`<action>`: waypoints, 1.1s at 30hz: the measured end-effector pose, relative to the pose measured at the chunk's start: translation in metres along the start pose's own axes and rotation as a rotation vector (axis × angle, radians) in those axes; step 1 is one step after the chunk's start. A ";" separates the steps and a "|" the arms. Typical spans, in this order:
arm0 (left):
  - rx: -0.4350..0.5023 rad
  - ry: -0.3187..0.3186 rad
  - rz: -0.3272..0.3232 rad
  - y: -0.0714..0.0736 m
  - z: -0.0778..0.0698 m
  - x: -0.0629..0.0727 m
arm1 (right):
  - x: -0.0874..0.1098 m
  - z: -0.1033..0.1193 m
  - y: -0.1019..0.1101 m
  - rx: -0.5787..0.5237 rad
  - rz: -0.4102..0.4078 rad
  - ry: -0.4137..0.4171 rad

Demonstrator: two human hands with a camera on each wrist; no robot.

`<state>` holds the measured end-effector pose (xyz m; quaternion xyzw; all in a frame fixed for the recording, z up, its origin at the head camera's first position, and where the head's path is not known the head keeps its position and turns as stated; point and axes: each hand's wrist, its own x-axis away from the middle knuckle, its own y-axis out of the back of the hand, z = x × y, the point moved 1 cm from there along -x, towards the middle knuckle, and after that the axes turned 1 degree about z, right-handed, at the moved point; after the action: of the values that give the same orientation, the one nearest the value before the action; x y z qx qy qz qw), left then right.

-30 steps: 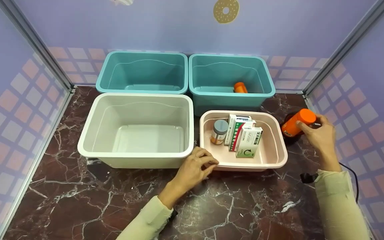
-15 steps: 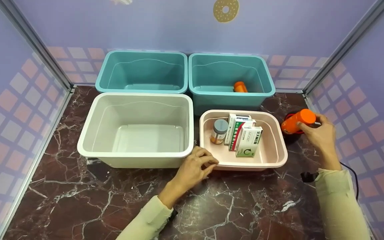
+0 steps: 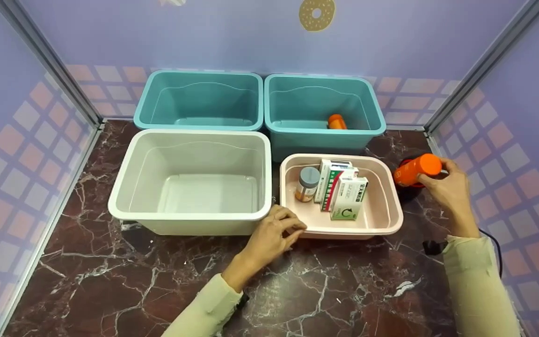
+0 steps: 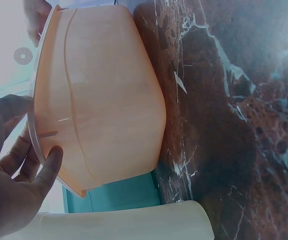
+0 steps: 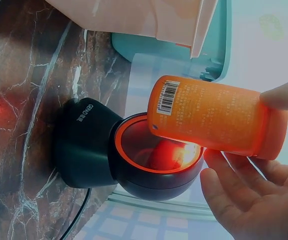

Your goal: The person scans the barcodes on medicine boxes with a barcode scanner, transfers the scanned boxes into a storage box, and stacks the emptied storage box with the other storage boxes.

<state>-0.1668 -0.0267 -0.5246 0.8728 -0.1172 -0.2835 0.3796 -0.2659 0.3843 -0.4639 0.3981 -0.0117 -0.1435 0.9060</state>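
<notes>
My right hand [image 3: 452,193] holds an orange pill bottle [image 5: 209,117] near its cap, tilted over a black barcode scanner [image 5: 86,145]. In the right wrist view the printed barcode [image 5: 168,97] on the bottle faces that camera, while the scanner window glows red beneath the bottle. With thumb and fingers, my left hand [image 3: 272,234] grips the front left rim of a pink bin [image 3: 344,232]. Inside that bin stand a grey-lidded bottle [image 3: 307,185] and several medicine boxes [image 3: 350,199], close together.
A large white bin [image 3: 194,217] adjoins the pink one on the left. Behind stand two teal bins [image 3: 199,127]; the right one contains another orange bottle [image 3: 337,121]. A black cable [image 3: 498,252] runs along the right wall. Patterned panels enclose the marbled table [image 3: 124,290].
The orange bottle has turned in my right hand, so its printing has shifted in the head view. Red light has appeared at the scanner. My left hand stays in place.
</notes>
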 end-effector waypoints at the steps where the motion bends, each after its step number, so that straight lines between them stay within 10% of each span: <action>1: 0.000 0.001 0.000 0.000 0.000 0.000 | 0.000 0.000 0.000 0.002 0.004 0.002; 33: 0.021 -0.014 -0.029 -0.001 0.001 0.000 | 0.005 -0.009 -0.002 0.005 -0.081 -0.097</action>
<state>-0.1673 -0.0265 -0.5260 0.8764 -0.1099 -0.2938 0.3654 -0.2608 0.3878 -0.4718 0.3932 -0.0398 -0.1994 0.8967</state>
